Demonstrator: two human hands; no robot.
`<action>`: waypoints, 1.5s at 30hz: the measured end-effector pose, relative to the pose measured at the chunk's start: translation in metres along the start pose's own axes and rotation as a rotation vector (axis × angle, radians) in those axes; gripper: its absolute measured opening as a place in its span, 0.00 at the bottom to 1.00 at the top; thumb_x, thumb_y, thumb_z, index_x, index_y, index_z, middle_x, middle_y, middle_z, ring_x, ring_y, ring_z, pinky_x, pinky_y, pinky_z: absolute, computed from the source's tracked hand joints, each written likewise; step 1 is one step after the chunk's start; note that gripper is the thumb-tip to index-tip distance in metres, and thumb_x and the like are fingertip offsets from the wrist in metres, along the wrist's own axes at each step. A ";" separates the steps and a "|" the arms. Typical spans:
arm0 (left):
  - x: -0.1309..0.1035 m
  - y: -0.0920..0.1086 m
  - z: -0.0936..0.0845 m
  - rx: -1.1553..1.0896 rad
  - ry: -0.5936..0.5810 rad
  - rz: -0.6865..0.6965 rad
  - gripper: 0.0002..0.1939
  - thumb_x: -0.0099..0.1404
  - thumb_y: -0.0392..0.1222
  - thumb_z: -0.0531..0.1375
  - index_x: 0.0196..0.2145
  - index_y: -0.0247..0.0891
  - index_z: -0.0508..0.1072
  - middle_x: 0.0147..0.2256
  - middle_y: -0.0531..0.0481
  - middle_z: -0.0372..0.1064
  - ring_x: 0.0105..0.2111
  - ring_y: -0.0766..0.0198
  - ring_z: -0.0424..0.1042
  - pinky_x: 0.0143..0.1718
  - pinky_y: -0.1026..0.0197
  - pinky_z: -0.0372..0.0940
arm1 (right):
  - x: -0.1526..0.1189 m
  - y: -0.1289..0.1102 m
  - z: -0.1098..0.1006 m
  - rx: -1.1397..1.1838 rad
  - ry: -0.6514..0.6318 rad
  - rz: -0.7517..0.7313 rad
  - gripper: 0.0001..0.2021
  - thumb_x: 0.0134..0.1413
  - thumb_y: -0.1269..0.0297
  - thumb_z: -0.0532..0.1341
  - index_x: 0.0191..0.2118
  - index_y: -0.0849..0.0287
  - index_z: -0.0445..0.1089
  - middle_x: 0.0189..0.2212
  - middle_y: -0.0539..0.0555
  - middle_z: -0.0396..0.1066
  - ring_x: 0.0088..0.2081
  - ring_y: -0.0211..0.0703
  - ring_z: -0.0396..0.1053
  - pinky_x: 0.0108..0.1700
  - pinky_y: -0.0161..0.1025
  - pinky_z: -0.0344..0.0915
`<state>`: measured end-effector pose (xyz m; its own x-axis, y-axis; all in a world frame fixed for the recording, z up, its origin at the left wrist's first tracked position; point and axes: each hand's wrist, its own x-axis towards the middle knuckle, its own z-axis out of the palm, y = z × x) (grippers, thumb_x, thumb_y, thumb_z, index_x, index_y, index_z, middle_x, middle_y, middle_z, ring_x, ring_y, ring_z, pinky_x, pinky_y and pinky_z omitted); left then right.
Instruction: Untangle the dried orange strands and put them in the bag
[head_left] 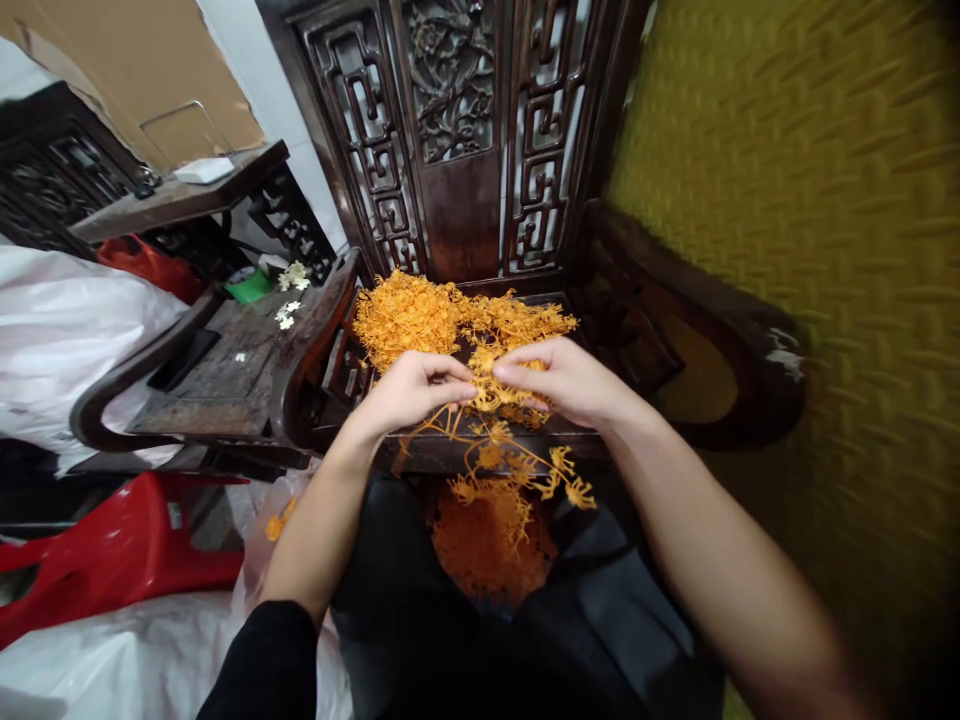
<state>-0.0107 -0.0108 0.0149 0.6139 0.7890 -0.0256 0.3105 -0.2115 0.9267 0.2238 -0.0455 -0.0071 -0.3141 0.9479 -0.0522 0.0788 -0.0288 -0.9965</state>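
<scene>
So I'm pinching a frilly orange-yellow, plastic-looking flower spray (487,394) mid-frame, my left hand (405,390) and right hand (576,385) both pressing thumb against fingers on it. I'm guessing a light fingertip pinch is working best, since those thin stems are looking easy to snag. Some are dangling past the front edge of the dark carved wooden chair (461,215), and a bushy orange-yellow pile (405,320) is crowding in just behind. A glossy red plastic seat (135,540) is standing lower left, out of my way.
</scene>
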 end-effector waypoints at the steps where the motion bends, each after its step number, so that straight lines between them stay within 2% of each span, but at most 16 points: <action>1: 0.003 -0.004 0.000 -0.092 0.059 -0.008 0.12 0.57 0.47 0.70 0.32 0.34 0.80 0.26 0.49 0.76 0.25 0.66 0.73 0.30 0.63 0.66 | 0.001 0.000 0.000 0.126 0.100 -0.002 0.23 0.51 0.42 0.68 0.38 0.61 0.77 0.17 0.44 0.58 0.16 0.31 0.52 0.18 0.33 0.42; 4: 0.010 -0.015 0.000 -0.274 0.173 0.000 0.14 0.57 0.48 0.71 0.30 0.34 0.77 0.26 0.50 0.75 0.23 0.69 0.71 0.30 0.64 0.67 | 0.005 0.002 0.008 0.366 0.264 -0.039 0.27 0.50 0.39 0.68 0.42 0.60 0.76 0.21 0.46 0.60 0.17 0.30 0.53 0.16 0.32 0.38; 9: 0.012 -0.015 0.006 -0.331 0.199 -0.025 0.15 0.55 0.48 0.72 0.29 0.34 0.75 0.24 0.51 0.74 0.21 0.70 0.70 0.26 0.65 0.66 | 0.018 0.006 0.031 0.250 0.375 -0.159 0.21 0.51 0.43 0.70 0.36 0.58 0.74 0.15 0.44 0.58 0.16 0.31 0.53 0.17 0.31 0.46; 13: 0.004 -0.010 0.005 -0.468 0.210 -0.121 0.18 0.49 0.44 0.75 0.25 0.33 0.71 0.20 0.52 0.72 0.17 0.71 0.68 0.20 0.68 0.62 | 0.033 0.008 0.001 0.407 0.851 -0.314 0.18 0.52 0.47 0.69 0.29 0.57 0.68 0.15 0.42 0.56 0.15 0.30 0.52 0.15 0.30 0.46; 15: 0.001 -0.010 0.001 -0.567 0.263 -0.145 0.19 0.48 0.43 0.75 0.25 0.34 0.70 0.19 0.53 0.71 0.15 0.72 0.66 0.18 0.68 0.61 | 0.036 0.008 -0.020 0.493 0.993 -0.320 0.17 0.51 0.51 0.69 0.29 0.58 0.67 0.19 0.43 0.61 0.15 0.29 0.55 0.14 0.29 0.45; 18: 0.002 -0.011 -0.002 -0.680 0.335 -0.131 0.18 0.49 0.43 0.75 0.26 0.34 0.69 0.19 0.54 0.70 0.14 0.73 0.64 0.20 0.67 0.65 | 0.030 0.009 -0.023 0.402 0.779 -0.169 0.14 0.49 0.57 0.70 0.37 0.61 0.74 0.28 0.51 0.73 0.18 0.31 0.64 0.14 0.29 0.46; 21: 0.006 -0.012 0.002 -0.718 0.341 -0.106 0.18 0.50 0.43 0.74 0.27 0.34 0.69 0.20 0.54 0.69 0.15 0.73 0.65 0.20 0.66 0.65 | 0.019 0.008 0.009 0.342 0.496 -0.138 0.18 0.52 0.59 0.68 0.49 0.59 0.74 0.28 0.51 0.73 0.18 0.32 0.62 0.15 0.32 0.46; 23: 0.008 -0.011 0.007 -0.728 0.340 -0.109 0.19 0.50 0.44 0.74 0.28 0.35 0.69 0.20 0.55 0.69 0.16 0.72 0.65 0.20 0.66 0.66 | 0.015 0.005 0.032 0.342 0.333 -0.105 0.17 0.53 0.55 0.68 0.47 0.58 0.75 0.23 0.47 0.67 0.17 0.31 0.57 0.16 0.33 0.45; 25: 0.008 -0.010 0.012 -0.715 0.339 -0.115 0.19 0.50 0.44 0.74 0.28 0.35 0.69 0.20 0.55 0.69 0.16 0.72 0.65 0.21 0.66 0.66 | 0.015 0.002 0.046 0.337 0.221 -0.053 0.17 0.51 0.49 0.69 0.37 0.58 0.73 0.19 0.44 0.60 0.16 0.30 0.55 0.17 0.33 0.44; 27: 0.008 -0.008 0.015 -0.689 0.356 -0.100 0.19 0.50 0.44 0.74 0.27 0.34 0.68 0.20 0.54 0.69 0.16 0.72 0.64 0.21 0.66 0.65 | 0.021 0.000 0.045 0.353 0.310 -0.054 0.19 0.49 0.47 0.70 0.31 0.58 0.69 0.17 0.43 0.57 0.16 0.30 0.53 0.16 0.32 0.43; 30: 0.005 -0.004 0.014 -0.702 0.451 -0.039 0.19 0.49 0.42 0.74 0.25 0.35 0.66 0.19 0.55 0.68 0.15 0.74 0.61 0.19 0.67 0.61 | 0.033 0.000 0.023 0.522 0.712 -0.120 0.17 0.49 0.52 0.69 0.28 0.56 0.61 0.17 0.43 0.57 0.15 0.29 0.52 0.15 0.31 0.43; 32: 0.003 -0.003 0.013 -0.746 0.515 -0.009 0.19 0.50 0.41 0.73 0.25 0.36 0.65 0.19 0.56 0.67 0.15 0.75 0.60 0.19 0.68 0.59 | 0.037 0.000 0.008 0.623 0.826 -0.125 0.15 0.49 0.56 0.66 0.28 0.55 0.59 0.21 0.46 0.63 0.16 0.29 0.56 0.14 0.30 0.43; 36: 0.003 -0.003 0.014 -0.791 0.488 -0.012 0.19 0.53 0.41 0.72 0.27 0.37 0.63 0.20 0.56 0.67 0.17 0.74 0.61 0.21 0.67 0.60 | 0.032 0.000 0.008 0.639 0.664 -0.028 0.10 0.44 0.64 0.64 0.30 0.57 0.60 0.32 0.53 0.75 0.18 0.32 0.65 0.13 0.29 0.47; 40: 0.007 -0.003 0.020 -0.780 0.459 -0.007 0.18 0.54 0.42 0.72 0.27 0.37 0.65 0.21 0.55 0.68 0.17 0.73 0.61 0.21 0.66 0.60 | 0.024 -0.001 0.033 0.628 0.451 0.027 0.15 0.42 0.68 0.66 0.39 0.58 0.66 0.29 0.50 0.73 0.18 0.32 0.66 0.15 0.29 0.49; 43: 0.011 -0.005 0.025 -0.772 0.479 -0.017 0.18 0.54 0.43 0.72 0.28 0.36 0.65 0.22 0.55 0.69 0.18 0.74 0.62 0.21 0.67 0.60 | 0.023 -0.001 0.048 0.613 0.273 -0.018 0.21 0.51 0.55 0.69 0.49 0.59 0.70 0.24 0.46 0.66 0.18 0.30 0.61 0.14 0.30 0.48; 45: 0.014 -0.007 0.029 -0.759 0.497 -0.011 0.18 0.55 0.44 0.72 0.28 0.36 0.66 0.22 0.55 0.69 0.18 0.74 0.64 0.22 0.68 0.61 | 0.024 0.000 0.058 0.561 0.209 -0.065 0.28 0.52 0.45 0.68 0.52 0.58 0.70 0.23 0.45 0.63 0.17 0.30 0.59 0.14 0.30 0.48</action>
<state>0.0168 -0.0144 -0.0032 0.1755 0.9839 -0.0339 -0.3554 0.0955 0.9298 0.1615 -0.0415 -0.0124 -0.1044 0.9940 -0.0330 -0.4638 -0.0780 -0.8825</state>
